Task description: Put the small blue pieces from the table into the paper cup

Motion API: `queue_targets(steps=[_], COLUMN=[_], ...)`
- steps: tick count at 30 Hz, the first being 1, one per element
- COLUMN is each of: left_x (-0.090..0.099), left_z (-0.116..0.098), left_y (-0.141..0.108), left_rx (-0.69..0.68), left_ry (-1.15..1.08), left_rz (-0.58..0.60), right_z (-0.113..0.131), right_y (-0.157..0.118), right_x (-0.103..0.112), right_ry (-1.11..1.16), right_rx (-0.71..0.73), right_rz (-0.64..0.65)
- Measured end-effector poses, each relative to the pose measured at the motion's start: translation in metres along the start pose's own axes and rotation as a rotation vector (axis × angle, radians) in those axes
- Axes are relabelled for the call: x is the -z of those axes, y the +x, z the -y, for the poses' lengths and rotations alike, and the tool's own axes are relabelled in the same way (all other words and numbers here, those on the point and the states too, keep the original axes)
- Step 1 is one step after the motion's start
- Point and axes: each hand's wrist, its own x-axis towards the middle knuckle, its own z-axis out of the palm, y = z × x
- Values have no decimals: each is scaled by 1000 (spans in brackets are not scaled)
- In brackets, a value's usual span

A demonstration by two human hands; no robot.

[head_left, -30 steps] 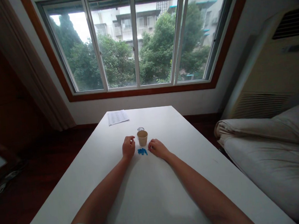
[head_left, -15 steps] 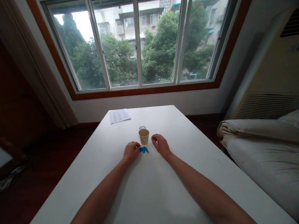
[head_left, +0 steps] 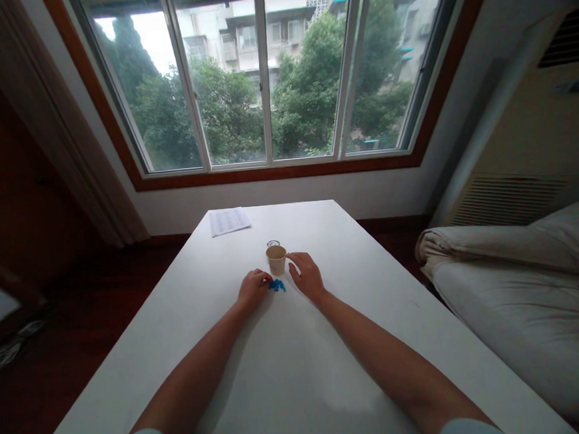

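Observation:
A tan paper cup [head_left: 277, 263] stands upright on the white table [head_left: 301, 363]. Small blue pieces [head_left: 277, 285] lie in a loose cluster just in front of it, too small to name. My left hand [head_left: 255, 288] rests at the cluster's left edge, thumb and fingertips drawn together; whatever they may hold is hidden. On the cup's right side is my right hand [head_left: 306, 272], its thumb and index finger apart, the index fingertip at or very near the rim. I cannot tell whether it touches the cup. Nothing shows between its fingers.
Behind the cup lies a small dark-rimmed round item [head_left: 273, 244], partly hidden. Printed paper sheets [head_left: 230, 221] lie at the table's far left. A cushioned seat with a pale cover [head_left: 516, 293] stands to the right, and a window [head_left: 266, 78] fills the far wall.
My right hand's fingers have spread, and its index finger has reached toward the cup's rim. My left hand stays beside the blue pieces. The whole view has shifted slightly.

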Motion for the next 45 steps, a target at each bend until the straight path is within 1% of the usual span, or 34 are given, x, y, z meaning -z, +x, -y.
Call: queue_targets(steps=[4,10,12,17,21,24,25,29,31,38,41,45], left_x=[-1,1,3,4,4,4,4,4,4,4,5,6], left_z=[-5,-14,-15,-16,-13,-11,-10,-8,-6,-2,-1,0], left_y=[-1,-2,-2,-2,-3,-3,-3,-3,-3,-4,-4,-4], left_rx=[-3,-45,-48,-42,-12,-9,-6,31,36,56,59,67], left_ry=[48,103,110,77,70,84,90,118,129,129,125,120], left_rz=[6,-1,-1,2,-20,-10,-11,-26,-21,-1,-4,-3], right_z=[2,0,1,1,-2,-4,-4,-4,-4,-7,-9,-10], right_y=[1,1,1,1,-1,-4,-5,-8,-9,-9,-9,-10], right_x=[-1,-3,-1,7,4,-1,-3,-6,-6,-9,-12,-14], right_ry=[-13,-21,-9,5,19,7,5,28,36,90,77,89], right_rx=[48,53,45,-27,-71,-103,-106,-92,-104,-57,-75,-81], right_rz=[54,185,174,97,140,213,257,502,562,634,625,574])
